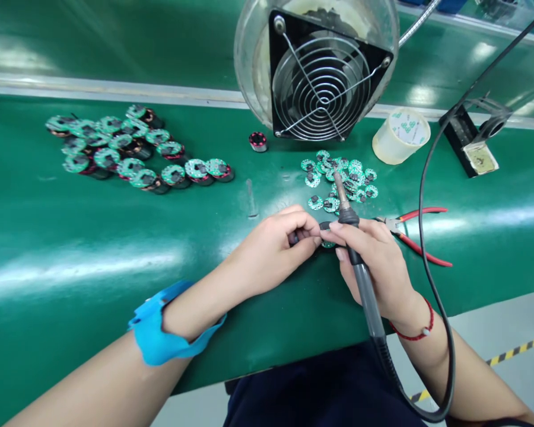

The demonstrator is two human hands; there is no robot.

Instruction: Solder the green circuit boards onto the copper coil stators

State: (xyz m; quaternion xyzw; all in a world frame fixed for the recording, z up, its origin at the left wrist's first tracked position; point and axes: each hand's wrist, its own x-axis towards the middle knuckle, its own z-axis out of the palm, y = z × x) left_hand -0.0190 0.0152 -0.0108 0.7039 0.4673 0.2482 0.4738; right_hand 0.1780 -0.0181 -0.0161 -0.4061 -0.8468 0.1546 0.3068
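My right hand (376, 261) is closed around a soldering iron (364, 281), whose metal tip points up and away over loose round green circuit boards (356, 175). Fingers of that hand also touch a small round part with a green board (327, 242) on the table. From the other side my left hand (289, 240) reaches the same part, thumb and fingertips pinched together at its edge. Whatever lies between those fingertips is too small to make out. A blue band circles the left wrist.
Stators with green boards (129, 142) stand at the left; one stator (258, 141) stands alone. A fan (323, 89) is behind the boards. Tape roll (400, 136), iron stand (467, 142) and red-handled cutters (420, 243) are at the right. The iron's cable (422, 196) loops past my right arm.
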